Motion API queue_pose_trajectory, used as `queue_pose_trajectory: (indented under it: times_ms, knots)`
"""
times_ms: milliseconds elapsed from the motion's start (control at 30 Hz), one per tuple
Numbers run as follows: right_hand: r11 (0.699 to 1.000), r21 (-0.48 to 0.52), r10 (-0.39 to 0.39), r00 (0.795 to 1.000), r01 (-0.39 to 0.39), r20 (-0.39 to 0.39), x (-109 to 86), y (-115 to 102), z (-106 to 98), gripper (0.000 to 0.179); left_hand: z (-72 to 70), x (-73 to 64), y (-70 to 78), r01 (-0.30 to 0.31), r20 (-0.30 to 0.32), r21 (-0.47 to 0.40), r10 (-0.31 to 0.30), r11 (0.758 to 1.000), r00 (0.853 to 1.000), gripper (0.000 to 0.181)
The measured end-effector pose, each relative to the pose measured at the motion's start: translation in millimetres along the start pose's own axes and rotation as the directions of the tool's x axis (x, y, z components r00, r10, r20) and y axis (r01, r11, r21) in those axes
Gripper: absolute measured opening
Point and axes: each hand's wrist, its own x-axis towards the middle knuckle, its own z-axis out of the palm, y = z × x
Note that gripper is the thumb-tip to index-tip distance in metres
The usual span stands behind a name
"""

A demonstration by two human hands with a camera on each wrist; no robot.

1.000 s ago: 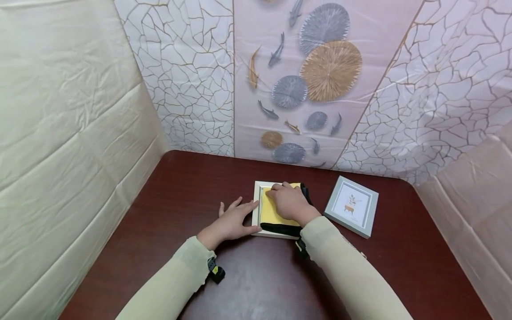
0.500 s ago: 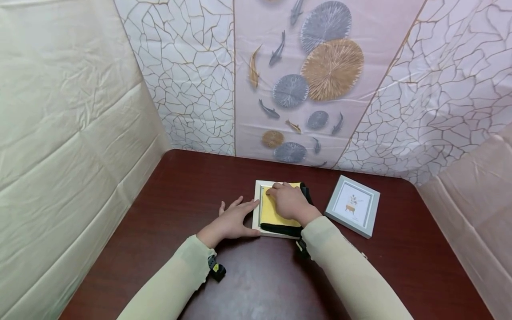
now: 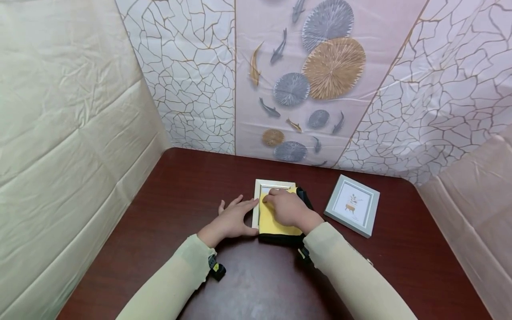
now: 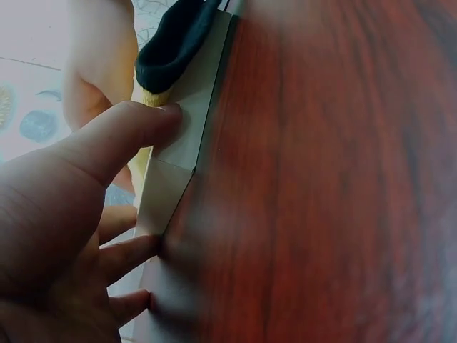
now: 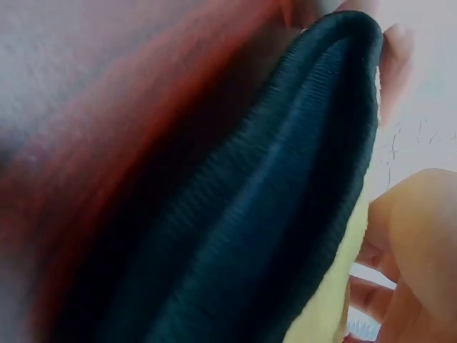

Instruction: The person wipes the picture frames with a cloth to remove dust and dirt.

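A white picture frame (image 3: 276, 182) lies flat on the dark red table, mostly covered by a folded yellow cloth (image 3: 274, 225) with a black border. My left hand (image 3: 230, 222) rests against the frame's near left corner, fingers spread along the left side. In the left wrist view its thumb (image 4: 146, 125) presses the frame's near side (image 4: 189, 132). On top of the cloth, my right hand (image 3: 288, 209) holds it with bent fingers against the frame. The cloth's dark folded edge (image 5: 285, 179) fills much of the right wrist view. The frame's picture is largely hidden.
To the right lies a second picture frame (image 3: 352, 206), pale grey-blue, showing a potted plant print. The red-brown table (image 3: 192, 186) ends at a back wall hanging (image 3: 296, 111) with fish and round leaves. Pale cloth walls (image 3: 80, 133) stand at both sides.
My right hand has slid the yellow cloth toward the near edge of the frame, uncovering the frame's far side. The left hand stays about where it was.
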Motion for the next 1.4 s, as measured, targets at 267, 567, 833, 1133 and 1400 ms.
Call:
queue_pose_trajectory:
  times_ms: [267,567,833,1133,1400]
  knots:
    - [0.998,0.042,-0.056,0.998,0.055,0.016,-11.2,-10,0,0.035,1.6,1.8,-2.5,0.021,0.001,-0.006,-0.021,1.0,1.0,0.097]
    - [0.996,0.022,-0.089,0.996,0.09,-0.009,-25.3,-22,6,0.03,3.3,-0.7,-6.3,0.021,0.002,-0.009,-0.021,1.0,1.0,0.097]
    - [0.993,-0.003,-0.121,0.992,0.121,-0.046,-39.6,-31,8,0.027,4.0,-1.5,-6.6,0.029,0.005,0.001,-0.029,1.0,1.0,0.096]
    - [0.99,-0.036,-0.137,0.987,0.134,-0.089,-48.8,-32,10,0.027,2.0,-1.9,-2.9,0.009,0.021,-0.006,-0.009,1.0,1.0,0.095]
    - [0.999,-0.002,-0.052,0.991,0.053,-0.126,-44.5,-29,10,0.024,-0.5,-0.3,-0.2,-0.003,0.029,0.026,0.002,1.0,1.0,0.097]
